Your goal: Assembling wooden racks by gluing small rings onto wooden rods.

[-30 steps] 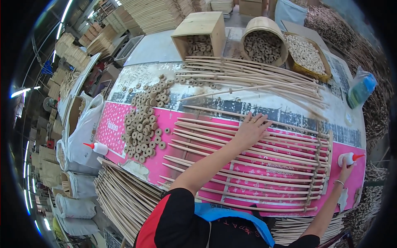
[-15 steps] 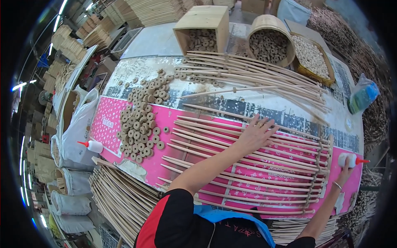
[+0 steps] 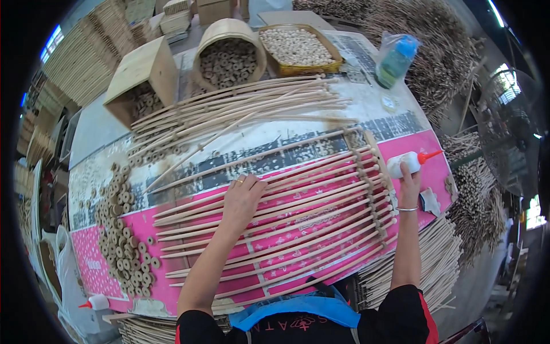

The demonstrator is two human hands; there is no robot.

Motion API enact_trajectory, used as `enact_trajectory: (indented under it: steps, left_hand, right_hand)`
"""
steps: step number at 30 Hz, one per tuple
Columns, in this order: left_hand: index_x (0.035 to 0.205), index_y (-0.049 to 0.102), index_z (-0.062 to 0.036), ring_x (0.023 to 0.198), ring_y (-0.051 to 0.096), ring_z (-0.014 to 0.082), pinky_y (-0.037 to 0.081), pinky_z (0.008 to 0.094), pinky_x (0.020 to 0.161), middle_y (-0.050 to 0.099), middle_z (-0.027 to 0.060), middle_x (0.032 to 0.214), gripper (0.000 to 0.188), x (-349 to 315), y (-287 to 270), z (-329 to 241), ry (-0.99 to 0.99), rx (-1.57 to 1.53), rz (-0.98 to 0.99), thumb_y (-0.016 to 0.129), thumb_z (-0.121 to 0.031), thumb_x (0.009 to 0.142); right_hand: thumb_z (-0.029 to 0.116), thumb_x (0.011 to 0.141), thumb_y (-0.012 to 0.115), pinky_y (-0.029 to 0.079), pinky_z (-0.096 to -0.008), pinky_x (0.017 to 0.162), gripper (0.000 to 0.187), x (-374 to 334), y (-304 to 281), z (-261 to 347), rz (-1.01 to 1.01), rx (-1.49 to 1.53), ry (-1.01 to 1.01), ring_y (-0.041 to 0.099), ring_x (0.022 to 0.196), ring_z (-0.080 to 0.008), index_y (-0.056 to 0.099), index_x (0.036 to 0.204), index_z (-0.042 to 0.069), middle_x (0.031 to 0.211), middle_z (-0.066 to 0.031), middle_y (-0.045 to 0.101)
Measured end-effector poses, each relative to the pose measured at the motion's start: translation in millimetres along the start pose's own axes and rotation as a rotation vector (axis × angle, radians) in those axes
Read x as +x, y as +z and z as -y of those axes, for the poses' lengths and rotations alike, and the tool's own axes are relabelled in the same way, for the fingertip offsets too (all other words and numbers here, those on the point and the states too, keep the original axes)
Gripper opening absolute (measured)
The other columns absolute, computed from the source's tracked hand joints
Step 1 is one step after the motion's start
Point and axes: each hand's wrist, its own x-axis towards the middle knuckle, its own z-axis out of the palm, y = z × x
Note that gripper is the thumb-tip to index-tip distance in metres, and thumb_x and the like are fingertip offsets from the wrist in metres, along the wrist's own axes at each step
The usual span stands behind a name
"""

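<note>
Several long pale wooden rods lie side by side across a pink patterned sheet. Small round wooden rings sit on them near their right ends, beside a wooden strip. My left hand, with a ring on one finger, rests on the upper rods with its fingers curled around one; the fingertips are partly hidden. My right hand grips a white glue bottle with a red nozzle, just right of the strip. The bottle lies tilted, its nozzle pointing right. One separate rod lies beyond the row.
Loose wooden rings are heaped at the left. Farther off are more rods, a wooden box, a round tub of rings and a basket of white beads. A second glue bottle is at the lower left.
The view has swung to the right. My left hand has gone from spread fingers over the rods to curled fingers. My right hand still holds the glue bottle.
</note>
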Motion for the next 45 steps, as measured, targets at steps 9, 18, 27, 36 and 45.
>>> enact_trajectory:
  steps: [9,18,27,36,45]
  left_hand:
    - [0.098,0.071,-0.0081,0.093,0.063,0.0291,0.054,0.0409,0.078,0.061,0.0073,0.095,0.007,30,-11,8,-0.05,-0.02,-0.097,0.067,-0.01,0.091]
    - [0.1,0.072,-0.011,0.098,0.065,0.0301,0.056,0.0408,0.079,0.063,0.0063,0.098,0.008,49,8,21,-0.133,-0.092,-0.102,0.069,-0.014,0.093]
    - [0.098,0.07,-0.0091,0.098,0.065,0.0292,0.053,0.0424,0.084,0.062,0.0075,0.097,0.01,46,33,34,-0.096,0.047,-0.086,0.069,-0.012,0.089]
    - [0.098,0.072,-0.0106,0.095,0.064,0.0283,0.052,0.0413,0.085,0.063,0.0053,0.096,0.01,40,29,38,-0.1,0.087,-0.096,0.073,-0.014,0.088]
    - [0.14,0.059,-0.0174,0.127,0.056,0.0286,0.037,0.0494,0.113,0.061,0.0076,0.131,0.052,51,20,25,-0.078,0.158,-0.091,0.073,-0.024,0.091]
  right_hand:
    - [0.014,0.096,0.074,0.05,-0.0339,0.098,0.041,-7,-5,5,-0.068,-0.029,0.048,0.062,0.112,-0.0151,0.057,0.132,0.004,0.122,-0.0047,0.065]
    - [0.014,0.095,0.075,0.049,-0.0343,0.099,0.042,-11,-7,-2,-0.054,-0.046,0.086,0.062,0.112,-0.0156,0.057,0.132,0.004,0.123,-0.0052,0.065]
    - [0.016,0.095,0.075,0.048,-0.035,0.099,0.042,-13,5,2,-0.035,-0.047,0.093,0.062,0.112,-0.0163,0.058,0.132,0.004,0.122,-0.005,0.065]
    - [0.015,0.095,0.076,0.05,-0.0348,0.098,0.044,-13,22,7,0.005,-0.029,0.104,0.062,0.112,-0.0163,0.056,0.133,0.005,0.122,-0.0049,0.064]
    - [0.016,0.095,0.076,0.048,-0.0348,0.099,0.044,-11,20,16,0.019,-0.04,0.088,0.061,0.112,-0.0162,0.055,0.133,0.006,0.121,-0.0044,0.063]
